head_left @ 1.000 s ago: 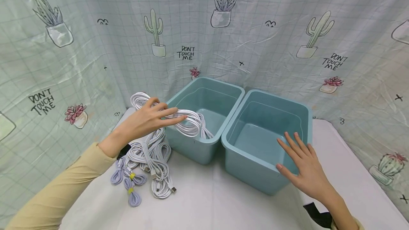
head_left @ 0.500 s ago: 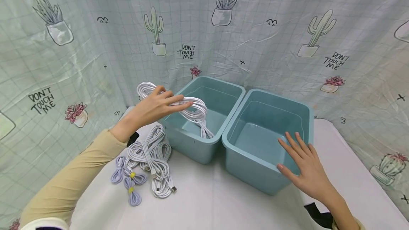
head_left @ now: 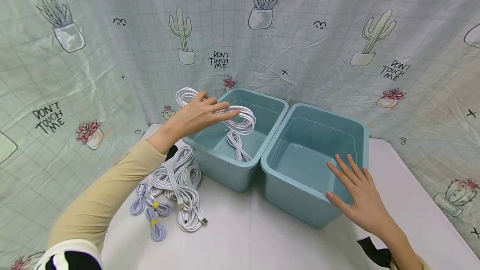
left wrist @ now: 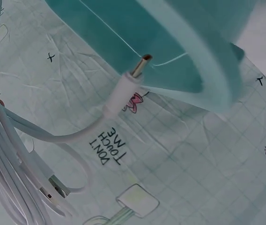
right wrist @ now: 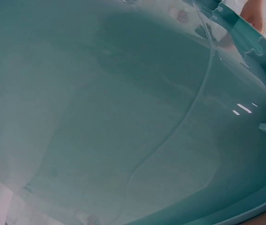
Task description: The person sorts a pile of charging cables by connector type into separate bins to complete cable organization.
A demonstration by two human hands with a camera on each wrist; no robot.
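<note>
Our left hand (head_left: 198, 113) grips a coiled white cable bundle (head_left: 240, 122) over the left teal bin (head_left: 225, 174), loose end hanging inside. Right hand (head_left: 361, 199), fingers spread, rests on the right bin's (head_left: 288, 195) near rim.

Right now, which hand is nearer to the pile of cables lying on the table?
The left hand. It holds a white cable coil over the left bin, just above the cable pile. The right hand rests on the right bin, farther off.

Both open bins (head_left: 275, 113) leave room above; the cable pile (head_left: 176, 186) crowds the table's (head_left: 255, 236) left side.
</note>
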